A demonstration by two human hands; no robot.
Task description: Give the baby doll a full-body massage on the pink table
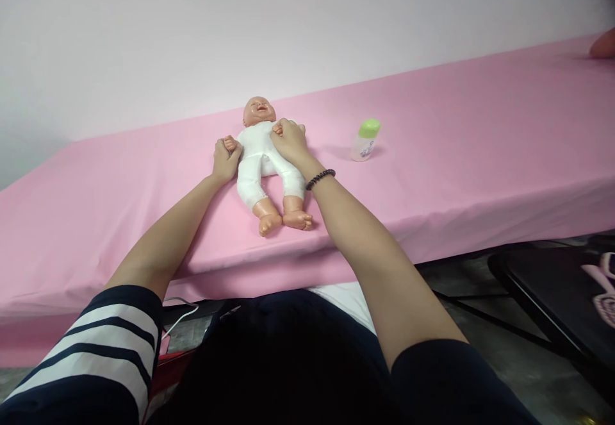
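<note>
A baby doll (260, 142) with a white cloth body lies face up on the pink-covered table (144, 175), its feet towards me. My left hand (225, 159) is closed around the doll's hand at the left of its body. On the other side, my right hand (292, 141) grips the doll's other hand and holds it near the chest; a dark beaded bracelet circles that wrist. To the right of the doll stands a clear bottle (365, 141) with a green cap, apart from both hands.
Behind the table rises a white wall (307, 27). A black folding chair (542, 277) with a pink patterned item on it stands at the lower right. A white cable (185, 313) hangs below the table's front edge. Something reddish-brown (604, 45) shows at the far right.
</note>
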